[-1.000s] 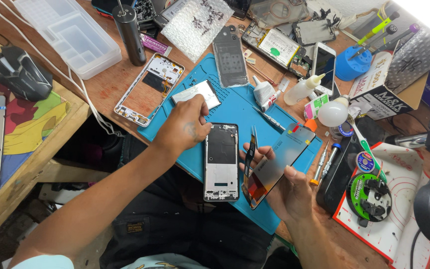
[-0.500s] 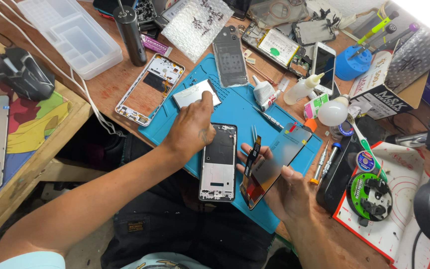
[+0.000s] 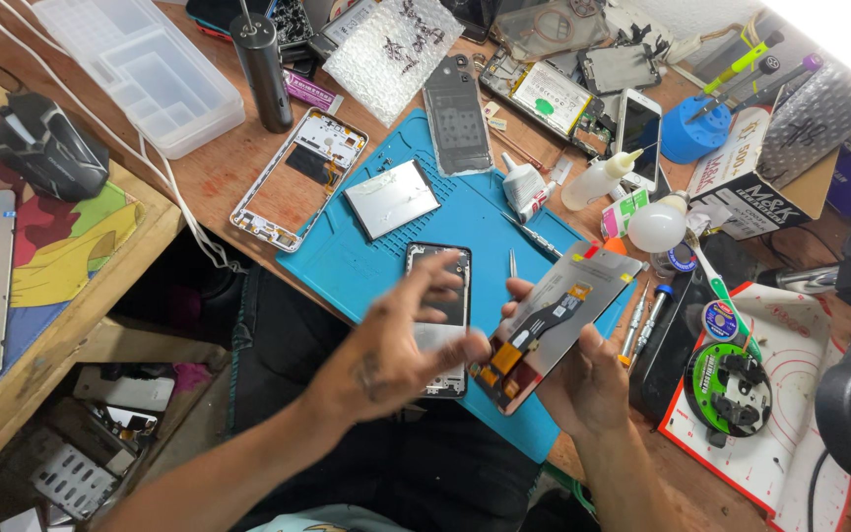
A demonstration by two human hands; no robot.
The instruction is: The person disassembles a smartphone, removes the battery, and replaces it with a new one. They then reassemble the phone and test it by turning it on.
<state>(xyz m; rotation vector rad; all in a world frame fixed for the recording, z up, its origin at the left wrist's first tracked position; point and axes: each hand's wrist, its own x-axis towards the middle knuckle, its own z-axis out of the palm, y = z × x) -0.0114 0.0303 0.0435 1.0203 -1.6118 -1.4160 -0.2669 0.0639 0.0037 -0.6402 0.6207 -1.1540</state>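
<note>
My right hand [image 3: 588, 384] holds a phone display panel [image 3: 558, 320] tilted back side up, showing its orange and black flex cable. My left hand [image 3: 391, 345] is blurred, with fingers spread, hovering over a black phone body [image 3: 440, 271] that lies on the blue work mat [image 3: 366, 266]. The left thumb reaches the lower end of the panel. Metal tweezers [image 3: 512, 264] lie on the mat between the phone body and the panel.
On the mat lie a silver battery plate [image 3: 391, 197] and a dark back cover [image 3: 457, 116]. A white phone frame [image 3: 297, 177], a clear parts box [image 3: 145, 69], a glue tube [image 3: 524, 187], a squeeze bottle [image 3: 598, 180] and screwdrivers [image 3: 642, 315] surround it.
My left hand lifted off the phone body and swung towards the panel. My right hand turned the display panel up, so its back with the flex cable now faces me.
</note>
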